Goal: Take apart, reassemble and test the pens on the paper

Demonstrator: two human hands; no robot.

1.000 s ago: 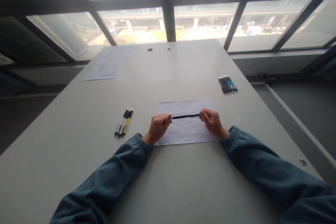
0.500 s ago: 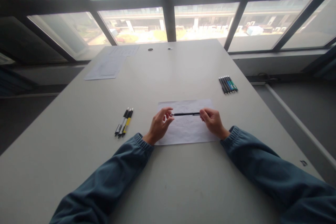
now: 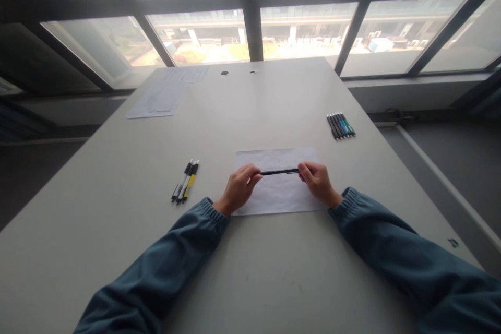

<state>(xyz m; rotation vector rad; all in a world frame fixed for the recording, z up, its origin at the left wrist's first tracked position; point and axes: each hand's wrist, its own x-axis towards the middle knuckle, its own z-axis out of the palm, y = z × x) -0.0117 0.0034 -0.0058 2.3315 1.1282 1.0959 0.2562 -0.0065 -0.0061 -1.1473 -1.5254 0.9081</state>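
Note:
A black pen (image 3: 278, 171) is held level between my two hands, above a white sheet of paper (image 3: 287, 201). My left hand (image 3: 239, 186) pinches its left end, thumb and fingers closed over the tip. Around the right end, where the clip shows, the fingers of my right hand (image 3: 316, 181) are wrapped; that end is hidden in the grip. Left of my left hand lie three pens (image 3: 185, 182) side by side, black with white and yellow parts.
Farther back on the right, several black, blue and green pens (image 3: 341, 126) lie in a row. Papers (image 3: 156, 96) rest at the table's far left. Two round holes sit near the far edge of the white table (image 3: 242, 266). A small dark mark (image 3: 453, 242) is at the right edge.
The fingers of my left hand were apart around the pen's left end and have closed on it. My right hand keeps its hold.

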